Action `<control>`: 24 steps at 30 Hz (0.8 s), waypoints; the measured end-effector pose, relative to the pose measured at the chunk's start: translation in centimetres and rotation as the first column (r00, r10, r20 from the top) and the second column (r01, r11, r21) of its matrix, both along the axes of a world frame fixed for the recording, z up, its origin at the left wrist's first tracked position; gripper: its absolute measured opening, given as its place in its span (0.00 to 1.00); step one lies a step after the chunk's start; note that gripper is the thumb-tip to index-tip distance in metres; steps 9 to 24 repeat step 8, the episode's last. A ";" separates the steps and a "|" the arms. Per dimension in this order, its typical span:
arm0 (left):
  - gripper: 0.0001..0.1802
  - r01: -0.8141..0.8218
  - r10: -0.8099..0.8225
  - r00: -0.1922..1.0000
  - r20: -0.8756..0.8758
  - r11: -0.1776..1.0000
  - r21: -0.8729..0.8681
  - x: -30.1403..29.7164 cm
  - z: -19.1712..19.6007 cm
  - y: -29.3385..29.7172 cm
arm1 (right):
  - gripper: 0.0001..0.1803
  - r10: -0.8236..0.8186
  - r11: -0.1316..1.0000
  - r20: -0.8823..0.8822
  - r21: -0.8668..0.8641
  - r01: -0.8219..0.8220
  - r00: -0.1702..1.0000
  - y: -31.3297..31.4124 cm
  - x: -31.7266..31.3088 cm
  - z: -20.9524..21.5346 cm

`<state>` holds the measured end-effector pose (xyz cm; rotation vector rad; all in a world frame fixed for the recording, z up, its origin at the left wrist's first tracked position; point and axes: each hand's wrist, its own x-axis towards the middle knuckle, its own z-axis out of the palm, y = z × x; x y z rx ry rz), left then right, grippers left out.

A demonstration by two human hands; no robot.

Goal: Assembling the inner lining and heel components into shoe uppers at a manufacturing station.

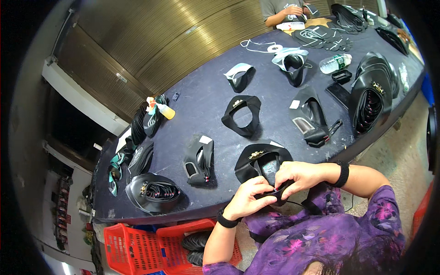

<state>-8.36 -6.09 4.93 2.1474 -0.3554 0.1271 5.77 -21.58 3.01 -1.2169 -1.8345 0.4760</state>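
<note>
A black shoe upper with a gold ornament lies at the table's near edge, in front of my body. My left hand and my right hand both pinch its near rim, fingertips almost meeting. Whatever small part sits between the fingers is hidden. Just beyond is another ornamented black upper, opened out in a ring. Flatter black uppers lie on either side, one to the left and one to the right, each bearing a white label.
Stacked uppers stand at the left front and far right. A phone, a clear bottle and a yellow spray bottle rest on the dark table. Red baskets sit below. Across the table, a person handles a dark piece.
</note>
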 end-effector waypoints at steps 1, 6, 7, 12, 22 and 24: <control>0.11 0.008 -0.009 1.000 -0.022 1.000 -0.021 -0.1 0.3 0.2 | 0.17 0.003 0.997 0.006 -0.073 -0.003 1.000 -0.1 0.0 0.6; 0.11 0.022 -0.029 0.997 -0.069 0.995 -0.092 -0.2 0.9 0.6 | 0.19 -0.023 0.994 -0.043 -0.107 0.019 0.999 -0.2 -0.4 1.2; 0.11 0.030 -0.037 0.997 -0.065 0.993 -0.116 -0.2 1.0 0.8 | 0.19 -0.027 0.991 -0.074 -0.135 0.017 0.997 -0.2 -0.4 1.4; 0.11 0.031 -0.039 0.997 -0.061 0.992 -0.120 -0.2 1.1 0.9 | 0.19 -0.036 0.988 -0.093 -0.156 0.021 0.995 -0.2 -0.5 1.5; 0.11 0.031 -0.039 0.997 -0.061 0.992 -0.120 -0.2 1.1 0.9 | 0.19 -0.036 0.988 -0.093 -0.156 0.021 0.995 -0.2 -0.5 1.5; 0.11 0.031 -0.039 0.997 -0.061 0.992 -0.120 -0.2 1.1 0.9 | 0.19 -0.036 0.988 -0.093 -0.156 0.021 0.995 -0.2 -0.5 1.5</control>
